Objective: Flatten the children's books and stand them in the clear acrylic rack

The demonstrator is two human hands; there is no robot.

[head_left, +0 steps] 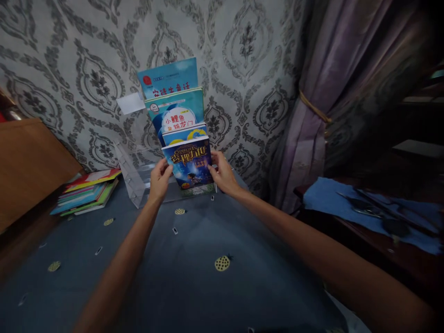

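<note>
A dark blue book (190, 167) with gold lettering is held upright between my two hands at the front of a clear acrylic book rack (133, 178). My left hand (160, 178) grips its left edge, and my right hand (223, 173) grips the right edge with the thumb on the cover. Behind it, books rise in steps: a blue and yellow one (183, 134), a teal one with a white circle (178, 111), and a light blue one (169, 76) at the back. Part of a greenish cover (199, 190) shows below the held book.
A pile of colourful books (88, 192) lies left of the rack, beside a brown wooden panel (34, 162). The table has a blue pineapple-print cloth (180, 277). At right, tools (367, 208) lie on a blue cloth (322, 196) near a tied curtain (294, 152). Patterned wall behind.
</note>
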